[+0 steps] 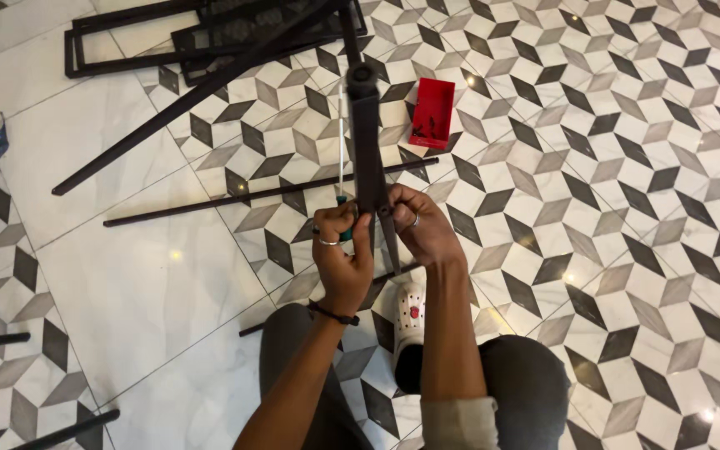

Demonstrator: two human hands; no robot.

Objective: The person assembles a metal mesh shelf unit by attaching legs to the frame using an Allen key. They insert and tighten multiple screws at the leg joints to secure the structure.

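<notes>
Head view, looking down between the knees at a patterned tile floor (627, 208).

Left hand (342, 254): fingers curled shut around a green-handled screwdriver (342, 158), its shaft running straight up and away from the hand, close alongside the leg. Held parallel like that it looks parked in the palm, kept ready, not turning anything.

Right hand (421, 227): clamped on the near end of a dark metal leg (366, 137), thumb and fingers pinching at the lower end where a thinner strut (391, 246) comes off. The leg stands upright between both hands, far end with its round cap pointing away from them. Upright probably because the near end is the working end and sits at chest height this way. What the fingertips grip exactly is hidden.

Around the hands:
- Beyond the right hand, a red tray (432, 112) of small hardware, within reach, lying flat on the floor.
- Beyond and left of the left hand, two long black bars (268, 192) lie diagonally; further off, a black frame (160, 42).
- Below the hands, a white clog (410, 321) on the floor.

Room: right of the right hand the floor is open. Left side is cluttered with bars, so swinging the leg that way would catch them.
</notes>
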